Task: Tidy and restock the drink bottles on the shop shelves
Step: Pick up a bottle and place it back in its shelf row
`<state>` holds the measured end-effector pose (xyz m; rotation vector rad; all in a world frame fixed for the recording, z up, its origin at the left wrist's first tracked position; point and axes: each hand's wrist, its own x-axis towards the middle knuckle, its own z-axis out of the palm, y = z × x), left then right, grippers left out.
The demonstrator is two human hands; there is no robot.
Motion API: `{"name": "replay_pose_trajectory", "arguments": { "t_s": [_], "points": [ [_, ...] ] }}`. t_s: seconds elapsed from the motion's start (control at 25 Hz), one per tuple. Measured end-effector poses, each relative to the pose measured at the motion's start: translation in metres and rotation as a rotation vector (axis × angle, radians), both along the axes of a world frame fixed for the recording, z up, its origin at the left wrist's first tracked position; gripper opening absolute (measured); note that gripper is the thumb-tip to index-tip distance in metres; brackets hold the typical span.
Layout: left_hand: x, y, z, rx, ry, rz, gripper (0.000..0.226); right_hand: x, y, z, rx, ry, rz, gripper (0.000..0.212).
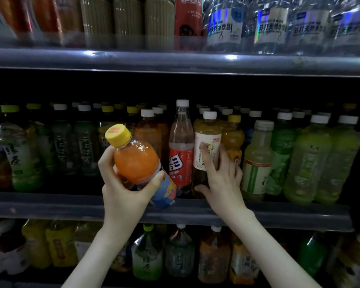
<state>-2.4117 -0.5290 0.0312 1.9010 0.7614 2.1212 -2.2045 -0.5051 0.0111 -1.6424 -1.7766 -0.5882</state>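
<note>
The left hand has its fingers and thumb curled round a small clear plastic orange-drink bottle with a yellow screw cap and a blue label. It holds the bottle tilted, cap up and to the left, in front of the grey front lip of the middle shelf. The bottle is nearly full of cloudy orange liquid. The right hand grips a tall clear plastic tea bottle with a white cap, a white label and amber liquid, which stands upright at the front of that shelf. The thumb sits low on its left side, the forefinger lies up across the label, and the other fingers wrap behind. Just left of it, touching or nearly so, stands a taller clear red-labelled soda bottle filled with colourless liquid. To the right are a pale yellow-green juice bottle with a grey cap and a row of light green bottles. The front row is packed tightly, with bottles side by side. A dark open band lies between the caps and the metal upper shelf edge. Shrink-wrapped water bottles stand above it, and larger tea bottles below the middle shelf.
</note>
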Motion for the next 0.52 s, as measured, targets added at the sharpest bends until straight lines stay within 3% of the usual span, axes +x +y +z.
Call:
{"name": "replay_pose_trajectory", "arguments": {
  "t_s": [0.16,0.24,0.32,0.4,0.52],
  "points": [
    [0.003,-0.007,-0.008,-0.068,-0.007,-0.059,0.079,0.000,0.013,-0.003,0.069,-0.080,-0.128,0.119],
    [0.006,-0.013,-0.012,-0.146,-0.018,-0.106,0.082,0.001,0.006,-0.004,0.092,-0.065,-0.069,0.106],
    [0.013,-0.020,-0.014,-0.243,-0.006,-0.164,0.085,0.003,-0.017,0.000,0.077,0.118,0.179,0.081],
    [0.028,-0.030,-0.015,-0.328,0.034,-0.255,0.085,0.010,-0.055,0.005,-0.099,0.423,0.531,0.065],
    [0.071,-0.053,-0.015,-0.440,0.152,-0.397,0.090,0.040,-0.112,0.004,-0.404,0.649,0.741,0.071]
  ]
}}
